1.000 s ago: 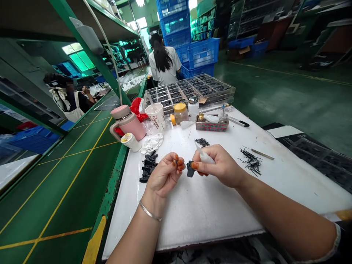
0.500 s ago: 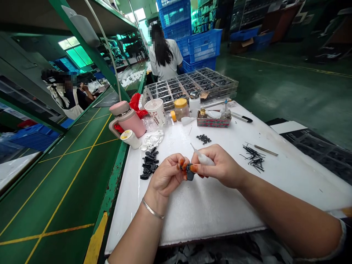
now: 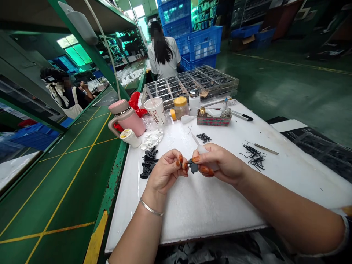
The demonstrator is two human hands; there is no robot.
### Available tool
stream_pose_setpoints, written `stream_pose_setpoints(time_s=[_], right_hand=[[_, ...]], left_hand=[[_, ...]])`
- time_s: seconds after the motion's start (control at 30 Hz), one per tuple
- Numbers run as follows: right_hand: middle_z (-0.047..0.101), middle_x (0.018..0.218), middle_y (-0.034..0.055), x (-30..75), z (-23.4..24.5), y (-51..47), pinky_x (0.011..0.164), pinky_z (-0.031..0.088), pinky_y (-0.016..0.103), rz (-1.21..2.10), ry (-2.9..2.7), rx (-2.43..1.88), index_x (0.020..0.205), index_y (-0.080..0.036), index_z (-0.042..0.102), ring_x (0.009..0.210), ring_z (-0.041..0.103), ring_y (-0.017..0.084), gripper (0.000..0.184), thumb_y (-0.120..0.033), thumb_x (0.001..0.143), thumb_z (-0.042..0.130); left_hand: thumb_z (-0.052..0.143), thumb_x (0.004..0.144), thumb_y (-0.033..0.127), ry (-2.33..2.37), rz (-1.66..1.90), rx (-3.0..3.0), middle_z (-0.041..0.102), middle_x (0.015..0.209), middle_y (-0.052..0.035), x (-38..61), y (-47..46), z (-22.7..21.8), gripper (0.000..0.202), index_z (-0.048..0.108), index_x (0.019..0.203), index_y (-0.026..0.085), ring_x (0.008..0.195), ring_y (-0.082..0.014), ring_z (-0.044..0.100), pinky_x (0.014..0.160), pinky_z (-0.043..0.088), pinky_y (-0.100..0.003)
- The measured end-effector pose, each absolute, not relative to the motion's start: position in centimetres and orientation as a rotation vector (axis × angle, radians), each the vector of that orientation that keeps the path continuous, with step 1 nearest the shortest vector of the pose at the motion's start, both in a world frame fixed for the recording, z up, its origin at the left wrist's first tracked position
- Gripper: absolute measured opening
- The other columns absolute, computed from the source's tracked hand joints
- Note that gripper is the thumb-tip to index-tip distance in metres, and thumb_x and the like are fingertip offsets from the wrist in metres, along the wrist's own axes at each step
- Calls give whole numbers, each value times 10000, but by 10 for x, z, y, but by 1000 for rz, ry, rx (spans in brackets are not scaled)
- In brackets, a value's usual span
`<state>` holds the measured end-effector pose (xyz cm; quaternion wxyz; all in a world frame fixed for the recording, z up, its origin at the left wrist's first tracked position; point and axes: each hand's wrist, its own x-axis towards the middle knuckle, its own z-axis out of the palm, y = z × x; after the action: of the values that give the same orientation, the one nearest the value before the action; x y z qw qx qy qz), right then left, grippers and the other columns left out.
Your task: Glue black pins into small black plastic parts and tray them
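My right hand (image 3: 220,163) pinches a small dark grey plastic part (image 3: 193,167) between thumb and finger. The same hand keeps a white squeeze bottle (image 3: 202,149) with a thin nozzle in its grip, nozzle pointing up and away. Just left of the part, my left hand (image 3: 167,170) is closed in a pinch; whatever lies between its fingertips is too small to make out. A pile of black plastic parts (image 3: 149,161) lies beyond my left hand. Small black rings (image 3: 204,138) are heaped ahead of my right hand.
Thin black pins (image 3: 254,156) and a metal tool (image 3: 266,149) lie at right on the white tabletop (image 3: 209,209). A pink flask (image 3: 128,119), paper cup (image 3: 155,110), jar (image 3: 181,107) and small box (image 3: 213,121) line the back. Behind stands a compartment tray (image 3: 189,82); a person (image 3: 164,53) is beyond.
The dark part has shifted slightly right with my right fingers and is tilted differently. My left fingertips have drawn a little away from it. The squeeze bottle's nozzle points more steeply upward.
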<state>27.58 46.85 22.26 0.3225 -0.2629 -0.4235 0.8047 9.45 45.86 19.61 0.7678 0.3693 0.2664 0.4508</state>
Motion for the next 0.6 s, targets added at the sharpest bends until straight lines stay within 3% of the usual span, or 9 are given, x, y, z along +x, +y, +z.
stream_pose_setpoints(time_s=[0.6], right_hand=[[467, 469, -21, 273, 223, 464, 410, 191, 207, 2145, -1110, -703, 578, -124, 553, 395, 349, 49, 183, -199, 740, 591]], left_hand=[[749, 698, 212, 592, 1045, 940, 492, 747, 5, 97, 458, 198, 205, 556, 661, 152, 646, -95, 527, 560, 501, -209]])
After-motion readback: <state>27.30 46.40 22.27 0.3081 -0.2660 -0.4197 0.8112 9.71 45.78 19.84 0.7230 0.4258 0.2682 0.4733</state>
